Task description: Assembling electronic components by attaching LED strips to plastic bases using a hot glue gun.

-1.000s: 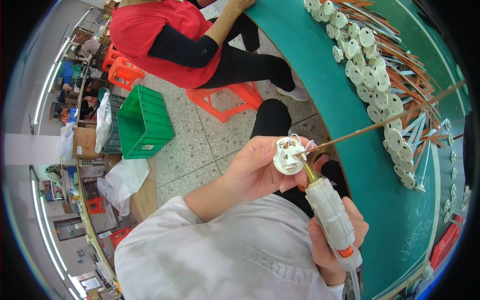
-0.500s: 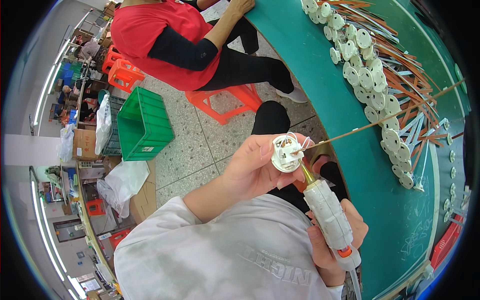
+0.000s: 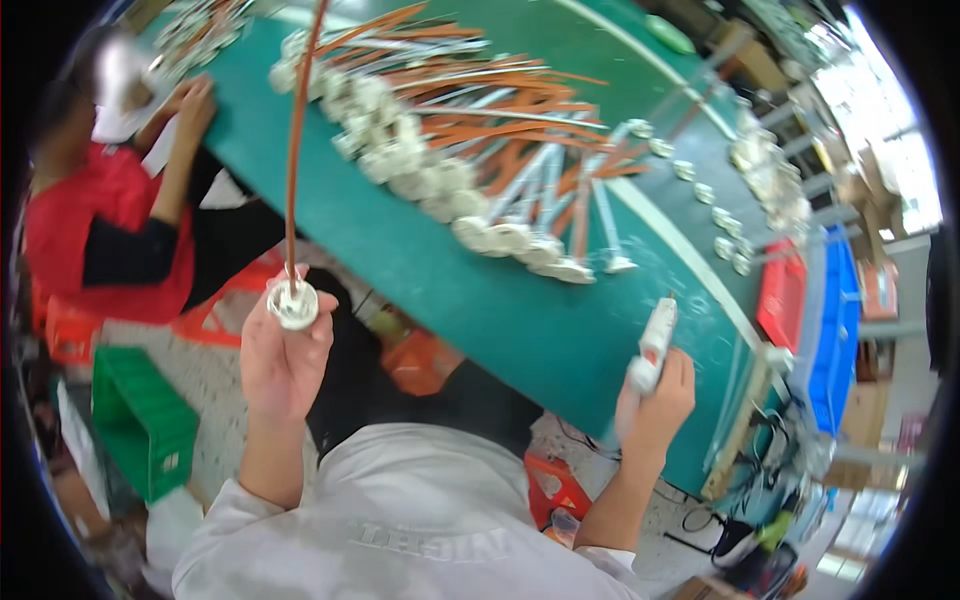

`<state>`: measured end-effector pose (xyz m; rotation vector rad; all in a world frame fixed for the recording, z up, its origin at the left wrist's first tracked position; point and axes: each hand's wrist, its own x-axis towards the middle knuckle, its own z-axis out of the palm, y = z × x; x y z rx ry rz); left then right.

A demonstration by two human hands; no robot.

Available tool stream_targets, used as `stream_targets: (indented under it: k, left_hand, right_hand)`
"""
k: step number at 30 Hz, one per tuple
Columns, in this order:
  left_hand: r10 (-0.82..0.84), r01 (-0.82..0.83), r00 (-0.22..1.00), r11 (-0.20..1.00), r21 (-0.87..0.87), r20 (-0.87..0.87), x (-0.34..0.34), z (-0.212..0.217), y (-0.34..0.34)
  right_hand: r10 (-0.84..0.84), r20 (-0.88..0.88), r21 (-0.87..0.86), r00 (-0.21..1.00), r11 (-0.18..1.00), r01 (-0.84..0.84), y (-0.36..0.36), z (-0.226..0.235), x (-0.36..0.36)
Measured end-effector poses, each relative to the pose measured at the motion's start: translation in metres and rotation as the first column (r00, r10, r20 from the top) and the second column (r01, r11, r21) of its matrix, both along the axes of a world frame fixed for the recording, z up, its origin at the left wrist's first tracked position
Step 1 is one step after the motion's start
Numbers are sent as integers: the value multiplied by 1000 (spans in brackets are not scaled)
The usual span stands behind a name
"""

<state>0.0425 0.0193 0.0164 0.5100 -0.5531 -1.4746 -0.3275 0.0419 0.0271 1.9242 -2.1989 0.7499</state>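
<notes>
In my left hand (image 3: 272, 368), the fingers close around a small round white plastic base (image 3: 293, 304). A long thin brown strip (image 3: 293, 150) rises upright from its middle. My right hand (image 3: 662, 402) grips a white hot glue gun (image 3: 656, 338) over the right part of the green table (image 3: 490, 310), its tip angled up and away from me. The two hands are far apart. Beyond them, many similar white bases (image 3: 430, 180) lie in a long row, with brown and silvery strips (image 3: 510, 105) fanned out behind. Motion blurs the small details of the base.
On the left sits a person in red (image 3: 110, 230), hands at the table edge. A green crate (image 3: 145, 425) stands on the floor below. At the right are a red bin (image 3: 782, 295), a blue bin (image 3: 836, 330) and tangled cables. More loose white discs (image 3: 704, 192) lie farther back.
My hands have separated: the glue gun has moved right, away from the base, over the table. My left hand holds the base farther left, its strip now upright. The view has swung right.
</notes>
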Motion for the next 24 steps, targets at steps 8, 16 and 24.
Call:
stream_targets:
  k: [8,16,24]
  left_hand:
    - [-469,465,882,882,74,56,-111,-8,-33]
    - [-588,624,762,779,-65,271,-200,-11,-53]
    - [-158,433,718,863,-258,678,-200,-3,-79]
  right_hand:
    - [-278,49,211,959,942,262,18,-12,-69]
    - [168,679,-77,715,984,-158,-3,34,-12]
    - [19,551,-110,835,993,49,-55,34,-23]
